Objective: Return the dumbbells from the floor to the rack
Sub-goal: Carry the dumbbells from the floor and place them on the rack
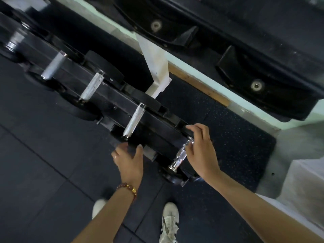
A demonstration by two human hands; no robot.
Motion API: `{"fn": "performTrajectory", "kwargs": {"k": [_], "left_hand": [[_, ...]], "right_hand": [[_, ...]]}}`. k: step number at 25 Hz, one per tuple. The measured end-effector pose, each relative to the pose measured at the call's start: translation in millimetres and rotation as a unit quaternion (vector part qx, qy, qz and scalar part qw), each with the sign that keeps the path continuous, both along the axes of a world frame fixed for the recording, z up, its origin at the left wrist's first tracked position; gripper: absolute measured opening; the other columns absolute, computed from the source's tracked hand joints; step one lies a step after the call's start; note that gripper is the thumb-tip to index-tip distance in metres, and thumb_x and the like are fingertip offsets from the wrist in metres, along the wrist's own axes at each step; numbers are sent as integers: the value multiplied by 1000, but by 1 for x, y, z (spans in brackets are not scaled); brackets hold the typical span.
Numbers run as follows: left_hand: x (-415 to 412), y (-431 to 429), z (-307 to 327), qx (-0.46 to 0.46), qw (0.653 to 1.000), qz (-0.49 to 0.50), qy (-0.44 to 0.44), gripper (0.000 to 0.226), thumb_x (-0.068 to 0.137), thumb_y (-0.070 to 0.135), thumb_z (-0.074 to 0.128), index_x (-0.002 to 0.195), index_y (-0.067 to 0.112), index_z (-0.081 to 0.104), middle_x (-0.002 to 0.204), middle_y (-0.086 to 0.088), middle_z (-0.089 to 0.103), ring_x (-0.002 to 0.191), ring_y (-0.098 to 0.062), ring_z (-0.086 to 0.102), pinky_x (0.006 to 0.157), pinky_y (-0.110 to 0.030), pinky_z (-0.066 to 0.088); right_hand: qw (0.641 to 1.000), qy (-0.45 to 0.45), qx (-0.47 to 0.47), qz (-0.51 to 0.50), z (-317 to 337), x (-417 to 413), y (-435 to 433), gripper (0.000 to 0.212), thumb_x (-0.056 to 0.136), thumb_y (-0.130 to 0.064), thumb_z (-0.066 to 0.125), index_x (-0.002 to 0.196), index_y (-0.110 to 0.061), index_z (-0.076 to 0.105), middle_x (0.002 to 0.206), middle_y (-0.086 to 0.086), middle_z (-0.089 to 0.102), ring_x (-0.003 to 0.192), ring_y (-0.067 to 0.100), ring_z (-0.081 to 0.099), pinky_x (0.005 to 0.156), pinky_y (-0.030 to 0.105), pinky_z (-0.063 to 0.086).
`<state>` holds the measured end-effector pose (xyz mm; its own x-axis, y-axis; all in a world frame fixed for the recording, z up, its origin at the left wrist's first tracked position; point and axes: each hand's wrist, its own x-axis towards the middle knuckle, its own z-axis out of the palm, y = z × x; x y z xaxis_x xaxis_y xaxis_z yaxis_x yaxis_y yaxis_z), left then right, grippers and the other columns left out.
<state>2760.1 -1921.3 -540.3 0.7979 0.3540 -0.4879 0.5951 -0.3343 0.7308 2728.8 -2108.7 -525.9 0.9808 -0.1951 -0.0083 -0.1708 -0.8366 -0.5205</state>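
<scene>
A black dumbbell rack (108,98) runs diagonally across the view, and several dumbbells with chrome handles lie on its lower tier. The rightmost dumbbell (180,156) sits at the rack's near end. My right hand (201,153) hovers over its handle, fingers loosely extended toward the back head and thumb beside the chrome bar. The neighbouring dumbbell (134,121) lies to the left. My left hand (128,159) grips its black front head between curled fingers and thumb. Two more dumbbells (92,86) rest further left.
The upper rack tier (254,85) holds bare black saddles. A white upright (156,67) stands behind the lower tier. My shoes (169,223) stand on the dark rubber floor (43,172). A pale block (306,181) sits at the right by the wall.
</scene>
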Motion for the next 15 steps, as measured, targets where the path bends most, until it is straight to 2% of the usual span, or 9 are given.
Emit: {"fn": "performTrajectory", "kwargs": {"k": [2,4,6,7,8,9,11,13,15], "left_hand": [[30,22,3,72,997,-23,3,58,82,21,68,131,8,40,136,-18,27,125,-36,28,102,-37,30],[57,43,-14,72,993,-36,88,69,78,25,73,135,14,36,141,-20,19,127,-39,28,103,-39,33],[75,60,-40,27,985,-77,152,78,74,25,76,138,23,31,140,-19,24,121,-41,43,97,-42,45],[80,66,-52,-21,983,-88,162,78,74,22,76,138,27,29,136,-18,33,114,-38,51,87,-43,53],[84,70,-58,-78,979,-87,167,79,76,17,75,137,29,28,131,-14,41,108,-33,57,74,-41,57],[86,73,-64,-126,974,-82,170,80,77,12,73,138,31,26,126,-10,47,101,-28,59,64,-37,57],[87,77,-69,-170,966,-86,174,87,77,10,74,142,31,21,122,-4,51,94,-19,60,54,-29,55],[85,80,-72,-199,959,-98,174,95,74,10,76,144,33,16,127,-6,52,93,-16,61,50,-21,53],[83,81,-72,-224,953,-90,180,100,73,9,77,144,36,13,133,-9,46,93,-14,61,50,-18,52]], "right_hand": [[995,60,84,8,2,22,28,34,91,-7,54,125,-12,50,122,2,49,83,7,55,69,14,47],[968,152,190,-62,-11,52,66,29,93,-18,54,121,-12,52,117,1,55,89,13,59,77,26,49],[894,242,324,-194,-27,95,104,41,91,-28,58,126,-10,48,119,6,56,106,21,57,82,25,41],[835,263,403,-265,-36,118,122,46,90,-31,61,128,-10,45,120,8,54,110,23,54,82,24,37],[775,260,474,-327,-42,141,135,48,89,-31,63,127,-10,43,121,12,52,112,24,52,82,24,35],[734,244,512,-374,-51,162,148,55,88,-29,65,131,-4,41,125,14,52,115,27,52,82,24,35],[694,179,525,-459,-70,190,166,54,86,-23,67,129,2,46,126,17,57,117,30,56,85,25,41],[651,117,522,-538,-82,198,174,33,83,-19,70,110,-3,60,101,15,66,98,30,64,82,32,49],[620,95,534,-567,-82,197,174,15,80,-17,71,88,-9,62,72,4,60,67,19,59,64,28,44]]}}
